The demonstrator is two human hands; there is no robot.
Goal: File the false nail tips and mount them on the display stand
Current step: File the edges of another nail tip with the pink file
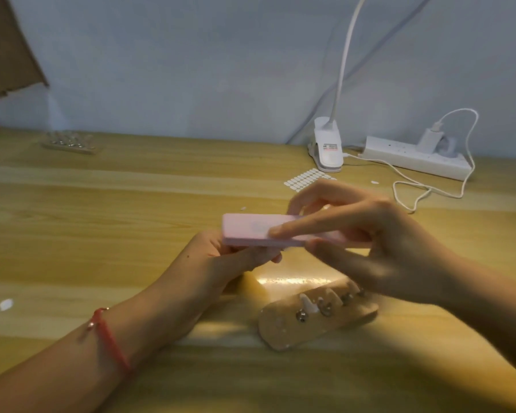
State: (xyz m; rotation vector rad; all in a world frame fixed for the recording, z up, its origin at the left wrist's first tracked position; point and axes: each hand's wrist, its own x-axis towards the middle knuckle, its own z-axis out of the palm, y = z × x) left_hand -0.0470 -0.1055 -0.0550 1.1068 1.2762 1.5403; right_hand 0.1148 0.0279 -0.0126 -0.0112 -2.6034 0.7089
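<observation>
Wooden desk [131,204]: right hand [370,242] pinched the pink file block [251,231] between forefinger and thumb, left hand [221,257] curled beneath it, grip hidden. Display stand [316,323] lay nearby, one white nail tip [306,302] mounted.

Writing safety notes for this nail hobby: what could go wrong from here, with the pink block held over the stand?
1. The left hand closes its fingers under the pink rectangular filing block, which the right hand grips. Whatever it holds is hidden and likely small, so it may slip away.
2. The oval wooden display stand lies close beneath the hands, so a dropped hand could knock its mounted white nail tip.
</observation>
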